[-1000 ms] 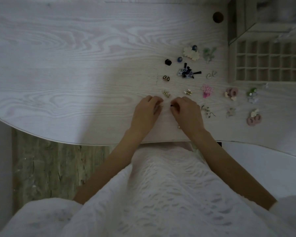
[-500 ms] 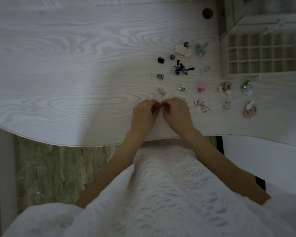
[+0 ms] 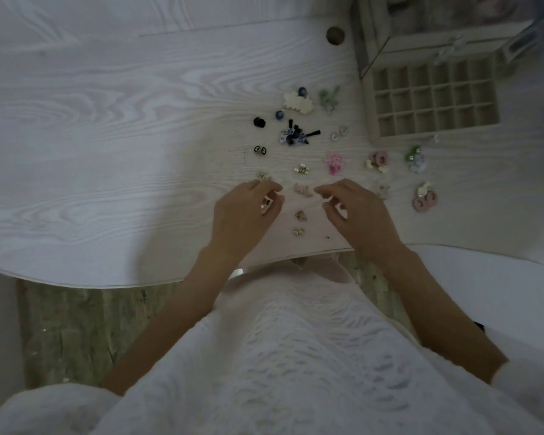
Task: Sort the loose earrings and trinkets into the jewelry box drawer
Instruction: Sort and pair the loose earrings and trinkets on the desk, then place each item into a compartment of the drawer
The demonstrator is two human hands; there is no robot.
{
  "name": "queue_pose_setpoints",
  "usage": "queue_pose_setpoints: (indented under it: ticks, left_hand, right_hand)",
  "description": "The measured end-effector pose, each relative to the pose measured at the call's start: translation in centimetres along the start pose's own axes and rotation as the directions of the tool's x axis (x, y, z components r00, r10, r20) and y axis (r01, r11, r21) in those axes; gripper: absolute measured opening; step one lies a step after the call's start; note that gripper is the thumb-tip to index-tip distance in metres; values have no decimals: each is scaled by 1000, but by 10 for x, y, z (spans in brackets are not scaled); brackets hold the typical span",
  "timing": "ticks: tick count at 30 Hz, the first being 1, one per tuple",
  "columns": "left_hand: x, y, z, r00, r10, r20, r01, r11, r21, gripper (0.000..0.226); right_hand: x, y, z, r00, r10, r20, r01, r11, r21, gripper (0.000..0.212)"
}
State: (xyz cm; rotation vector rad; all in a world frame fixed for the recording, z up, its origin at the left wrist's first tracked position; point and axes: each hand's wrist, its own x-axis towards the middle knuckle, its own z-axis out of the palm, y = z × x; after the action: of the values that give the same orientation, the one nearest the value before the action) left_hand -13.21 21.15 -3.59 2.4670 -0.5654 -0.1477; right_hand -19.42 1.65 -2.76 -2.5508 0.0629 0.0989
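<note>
- The left hand (image 3: 247, 211) curls its fingers round a small dark trinket (image 3: 267, 202); the right hand (image 3: 355, 208) hovers loosely curled, holding nothing.
- Between them on the counter (image 3: 107, 136) lie small gold earrings (image 3: 300, 216).
- More trinkets (image 3: 299, 133), dark, blue, pink and green, lie scattered beyond.
- The gridded jewelry box drawer (image 3: 434, 98) sits far right, well apart from both hands.
</note>
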Motion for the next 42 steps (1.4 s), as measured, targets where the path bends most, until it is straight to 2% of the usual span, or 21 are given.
queue_pose_setpoints:
  ticks: [3,5,8,11,14,18,23,30,35,39,42]
  left_hand:
    - [16,39,20,992,113,-58,-115,993,-24,12]
    - [23,68,43,987,152,-47,-155,986,-60,15]
    - [29,113,85,981,161,105,-149,982,-116,23]
    - [35,156,127,948,102,302,-79,993,-89,35]
    - [44,181,163,929,-43,369,47,999,-4,40]
    - [51,192,182,942,-157,296,154,988,32,31]
    - [48,203,190,956,-236,175,250,966,-63,29]
    - [45,201,190,935,-342,91,354,909,-220,16]
    - [66,188,152,911,-371,-181,308,902,-303,21]
    - [108,176,144,887,-360,-289,317,930,-184,19]
    - [127,165,146,898,-378,-224,340,921,-191,19]
  right_hand:
    - [-18,45,-25,978,131,-163,-131,991,12,17]
    - [-30,82,-37,944,240,-226,-249,969,-10,15]
    - [-45,136,-49,889,367,-273,-388,921,-23,17]
    - [-48,177,-57,909,372,-188,-379,926,2,33]
    - [-40,194,-62,971,241,-11,-241,971,9,40]
    - [-30,201,-66,996,76,50,-76,997,7,24]
    - [-25,212,-68,993,106,53,-114,981,160,19]
    - [-16,216,-81,1000,2,20,-7,976,219,18]
    - [25,199,-106,990,-132,-51,140,964,225,18]
    - [69,184,-114,992,-123,-22,125,957,262,20]
    - [93,174,-114,997,-55,63,30,939,342,27]
